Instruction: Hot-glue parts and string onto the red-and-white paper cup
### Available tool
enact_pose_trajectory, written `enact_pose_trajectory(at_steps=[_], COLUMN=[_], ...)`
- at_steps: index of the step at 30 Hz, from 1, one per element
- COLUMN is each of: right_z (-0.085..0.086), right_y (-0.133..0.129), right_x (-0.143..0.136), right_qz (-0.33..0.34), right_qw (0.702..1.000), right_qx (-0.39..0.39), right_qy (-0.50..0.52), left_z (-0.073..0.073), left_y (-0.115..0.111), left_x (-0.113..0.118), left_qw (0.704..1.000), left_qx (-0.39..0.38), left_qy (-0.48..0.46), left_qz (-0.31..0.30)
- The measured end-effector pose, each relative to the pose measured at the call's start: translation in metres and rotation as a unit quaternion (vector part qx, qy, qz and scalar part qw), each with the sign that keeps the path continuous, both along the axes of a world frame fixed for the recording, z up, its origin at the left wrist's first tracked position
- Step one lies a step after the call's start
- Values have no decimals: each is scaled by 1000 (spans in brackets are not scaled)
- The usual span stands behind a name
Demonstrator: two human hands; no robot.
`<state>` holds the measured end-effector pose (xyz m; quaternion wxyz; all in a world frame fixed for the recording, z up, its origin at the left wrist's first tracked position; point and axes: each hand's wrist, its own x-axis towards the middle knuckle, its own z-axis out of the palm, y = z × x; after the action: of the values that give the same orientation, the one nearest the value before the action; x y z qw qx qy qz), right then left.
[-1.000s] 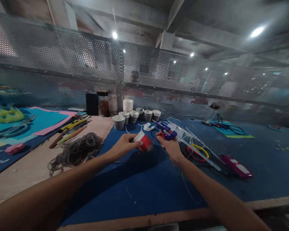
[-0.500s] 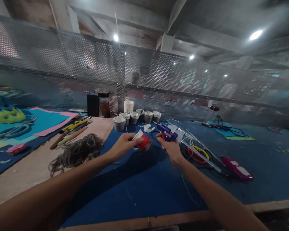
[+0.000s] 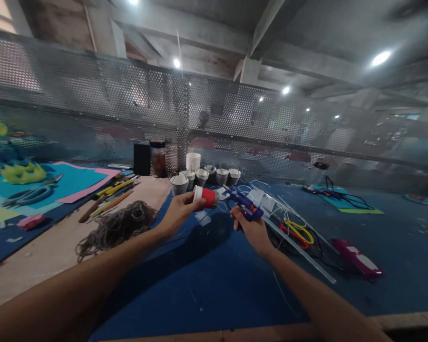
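Note:
A red and white paper cup (image 3: 207,197) lies sideways in my left hand (image 3: 180,213), its grey, cord-like end pointing right. My right hand (image 3: 248,227) is wrapped round the handle of a blue glue gun (image 3: 243,203), which has a small red light and a clear stick out of its back. The gun's nozzle is just right of the cup's grey end, with a small gap that is hard to judge. Below the cup, a translucent scrap (image 3: 202,218) rests on the blue table (image 3: 199,285).
Several grey-wrapped cups (image 3: 179,184) stand behind my hands beside stacked white cups (image 3: 193,161). Grey cord (image 3: 119,225), pens and scissors (image 3: 32,194) lie left. Yellow and red cable (image 3: 299,232) and a magenta device (image 3: 357,258) lie right. A perforated metal screen (image 3: 214,109) stands behind.
The cup has turned to a more level position, its grey end now facing right towards the glue gun. The nozzle is nearer to it. The view has shifted slightly.

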<state>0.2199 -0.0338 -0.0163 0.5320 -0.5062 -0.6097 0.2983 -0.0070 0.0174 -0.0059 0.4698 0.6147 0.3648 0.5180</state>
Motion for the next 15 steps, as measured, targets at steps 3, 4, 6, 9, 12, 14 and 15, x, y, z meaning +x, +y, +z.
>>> enact_pose_trajectory(at_steps=[3,4,6,9,12,14,15], right_z=[-6,-8,-11,-12,-11,-10,-10], right_y=[-3,-4,-5,-6,-8,-8,-8], right_x=[-3,-4,-5,-6,-7,-7,-7], right_qz=[14,19,20,9,1,-5,-6], right_qw=[999,999,998,998,997,997,997], right_qx=[-20,-27,-39,-52,-52,-51,-51], right_qy=[-24,-31,-40,-46,-53,-53,-53], left_z=[0,0,2,5,6,7,7], left_y=[0,-1,-2,-5,-7,-8,-9], left_x=[0,0,1,1,2,3,3], left_qw=[1000,1000,1000,999,999,998,998], left_qx=[7,12,23,33,40,43,45], left_qy=[-6,-2,5,7,10,13,14], left_qz=[8,13,18,21,28,33,33])
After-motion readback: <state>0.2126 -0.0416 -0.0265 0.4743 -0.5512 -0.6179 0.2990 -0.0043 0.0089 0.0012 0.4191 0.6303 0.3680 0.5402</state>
